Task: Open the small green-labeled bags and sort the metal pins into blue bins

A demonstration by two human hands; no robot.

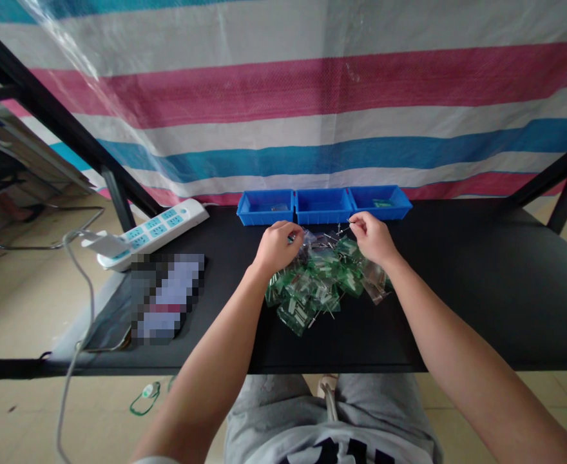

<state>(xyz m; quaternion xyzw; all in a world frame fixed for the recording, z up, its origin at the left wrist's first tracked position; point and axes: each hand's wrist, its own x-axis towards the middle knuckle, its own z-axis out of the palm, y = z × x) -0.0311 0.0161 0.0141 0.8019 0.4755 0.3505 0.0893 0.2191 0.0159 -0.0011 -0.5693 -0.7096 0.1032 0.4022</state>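
A heap of small clear and green plastic packets [307, 283] lies on the black table, with thin metal pins poking out among them. At its far left side, my left hand [278, 248] is closed, thumb and fingers curled together beside a clear packet [308, 238]; what the fingers hold is hard to make out. Over the heap's far right side, my right hand [373, 237] pinches a thin dark metal pin [345, 227] that points left from the fingertips.
Behind the heap stand three blue bins [325, 207]; the left and right ones hold a few small pieces. To the left are a white power strip [155, 232] with a plugged-in adapter, its cable [90, 296] and a blurred-out phone-like object [170, 299]. A striped sheet [312, 96] hangs behind.
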